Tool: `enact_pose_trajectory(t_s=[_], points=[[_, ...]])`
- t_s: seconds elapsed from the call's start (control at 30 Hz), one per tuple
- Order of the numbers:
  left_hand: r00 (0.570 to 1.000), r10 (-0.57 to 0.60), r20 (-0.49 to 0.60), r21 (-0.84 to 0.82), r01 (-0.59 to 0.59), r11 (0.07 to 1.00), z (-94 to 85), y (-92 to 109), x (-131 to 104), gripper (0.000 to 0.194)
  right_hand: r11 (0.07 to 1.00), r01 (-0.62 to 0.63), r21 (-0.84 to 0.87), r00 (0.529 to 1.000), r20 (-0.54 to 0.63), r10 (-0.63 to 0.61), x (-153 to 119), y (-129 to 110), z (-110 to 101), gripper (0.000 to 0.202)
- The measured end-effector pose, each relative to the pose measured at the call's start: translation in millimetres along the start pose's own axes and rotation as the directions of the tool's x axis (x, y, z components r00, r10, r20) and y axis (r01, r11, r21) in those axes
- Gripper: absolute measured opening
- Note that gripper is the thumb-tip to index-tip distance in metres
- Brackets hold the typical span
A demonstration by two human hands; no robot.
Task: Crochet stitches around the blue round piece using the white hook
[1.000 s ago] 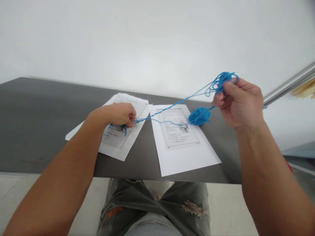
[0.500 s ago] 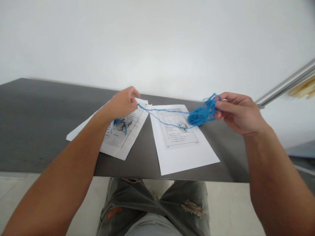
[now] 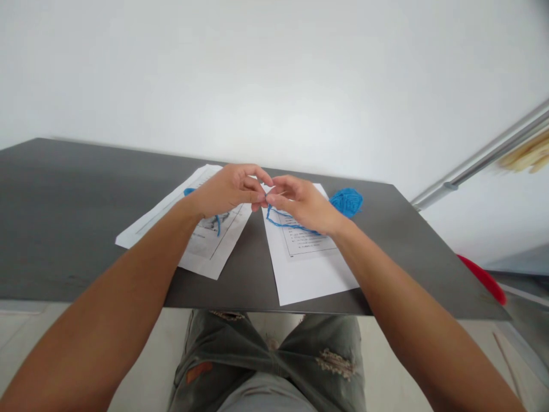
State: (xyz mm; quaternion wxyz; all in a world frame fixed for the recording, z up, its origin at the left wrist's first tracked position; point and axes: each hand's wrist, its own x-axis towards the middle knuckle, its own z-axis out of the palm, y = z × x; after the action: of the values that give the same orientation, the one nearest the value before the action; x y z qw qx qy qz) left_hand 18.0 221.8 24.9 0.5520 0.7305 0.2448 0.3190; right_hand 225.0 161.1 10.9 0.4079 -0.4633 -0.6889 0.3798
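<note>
Over the gap between two printed sheets, my left hand [image 3: 238, 186] and my right hand [image 3: 302, 200] meet at the fingertips. Both pinch the blue yarn [image 3: 269, 214] where its strands come together. From there the strands droop over the right sheet [image 3: 315, 286] and run under my right hand. The blue yarn ball [image 3: 346, 202] rests on the table beyond my right wrist. Some more blue yarn [image 3: 218, 225] lies on the left sheet [image 3: 201, 264], partly hidden by my left hand and wrist.
The dark grey table [image 3: 86, 229] stands against a white wall [image 3: 274, 80]. A metal rail [image 3: 472, 171] slants along the right side, with something yellowish behind it. A red curved object [image 3: 482, 277] shows past the table's right edge. My legs are below the front edge.
My right hand has let go of the yarn ball, leaving it on the table, and moved left to my left hand. My left hand has shifted slightly right, and the strands now hang slack.
</note>
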Motion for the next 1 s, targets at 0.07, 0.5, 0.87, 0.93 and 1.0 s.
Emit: enact_pose_trajectory(t_s=[0.07, 0.5, 0.87, 0.93, 1.0], points=[[1.000, 0.012, -0.001, 0.049, -0.012, 0.999, -0.8, -0.6, 0.7, 0.015, 0.999, -0.019, 0.045, 1.000, 0.011, 0.018, 4.4, 2.1, 3.9, 0.020], [0.895, -0.156, -0.417, 0.636, 0.410, 0.654, -73.8, -16.6, -2.8, 0.029, 0.993, -0.034, 0.113, 0.860, -0.503, 0.087, -19.7, -1.5, -76.3, 0.017], [0.920, 0.091, -0.382, 0.648, 0.197, 0.736, -33.9, -1.2, -0.2, 0.035, 0.978, 0.015, 0.209, 0.880, -0.467, 0.086, -36.6, -22.8, -67.1, 0.021], [0.956, 0.167, -0.242, 0.510, -0.021, 0.860, -1.5, -3.5, 5.1, 0.044, 0.981, 0.003, 0.196, 0.921, -0.383, 0.074, -36.2, -25.3, -53.4, 0.024], [0.974, 0.201, -0.105, 0.259, -0.168, 0.951, 28.2, -10.0, 9.8, 0.056, 0.981, -0.004, 0.193, 0.951, -0.303, 0.064, -35.0, -26.1, -41.2, 0.029]])
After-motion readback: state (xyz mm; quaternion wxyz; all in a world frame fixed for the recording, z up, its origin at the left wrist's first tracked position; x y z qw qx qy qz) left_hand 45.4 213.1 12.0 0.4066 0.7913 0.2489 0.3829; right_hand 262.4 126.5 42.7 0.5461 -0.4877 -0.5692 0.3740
